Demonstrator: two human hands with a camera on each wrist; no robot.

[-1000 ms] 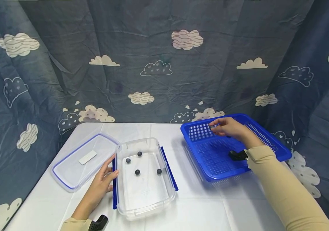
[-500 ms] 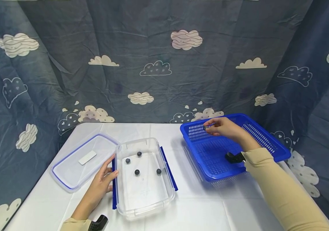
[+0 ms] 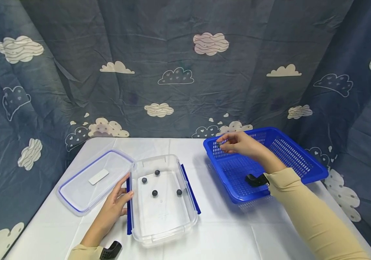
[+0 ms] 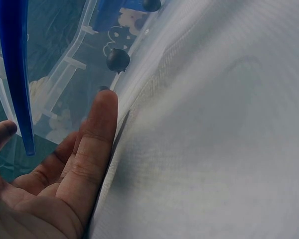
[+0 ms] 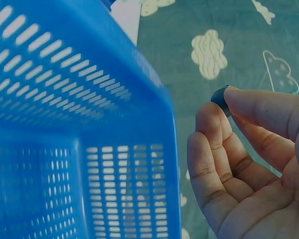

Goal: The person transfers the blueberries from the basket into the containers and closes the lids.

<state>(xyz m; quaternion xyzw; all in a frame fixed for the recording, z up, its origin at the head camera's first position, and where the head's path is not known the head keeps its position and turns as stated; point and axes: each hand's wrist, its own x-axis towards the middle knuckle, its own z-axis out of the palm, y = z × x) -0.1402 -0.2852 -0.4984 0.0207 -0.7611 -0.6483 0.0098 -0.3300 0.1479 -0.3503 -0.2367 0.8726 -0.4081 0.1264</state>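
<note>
A small dark ball [image 3: 219, 143] is pinched between thumb and fingertips of the right hand [image 3: 242, 144], above the far-left corner of the blue basket [image 3: 305, 167]. The left hand [image 3: 115, 207] is laid with relaxed, straight fingers against the left side of the clear container [image 3: 164, 227], in which four dark balls [image 3: 154, 193] are seen; the clear lid [image 3: 84, 191] lies just left of it.
</note>
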